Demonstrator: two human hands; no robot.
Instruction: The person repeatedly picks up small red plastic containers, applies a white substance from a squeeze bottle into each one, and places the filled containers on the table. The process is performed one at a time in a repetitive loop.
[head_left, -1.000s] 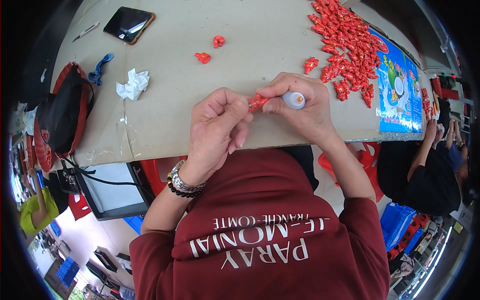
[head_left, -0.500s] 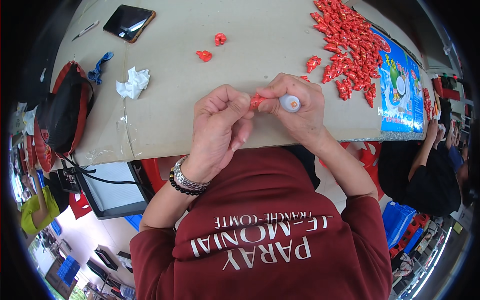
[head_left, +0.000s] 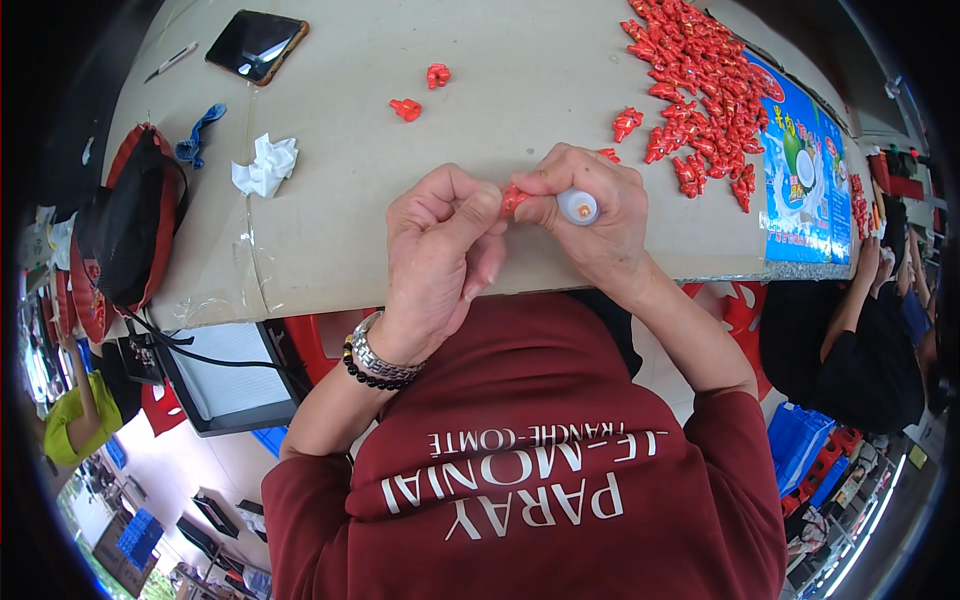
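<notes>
Left hand (head_left: pixel 432 245) and right hand (head_left: pixel 612 228) both pinch small red piece (head_left: pixel 513 201); probably light, stiff, slick; best held by ends. Right palm also cradles white bottle (head_left: pixel 580 207).

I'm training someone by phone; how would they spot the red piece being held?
Over the near side of the beige table, the left hand and right hand nearly meet. Pinched between them is the red piece, while its red neighbours lie loose.

Red piece (head_left: pixel 512 203) in right hand (head_left: pixel 608 222)
</notes>
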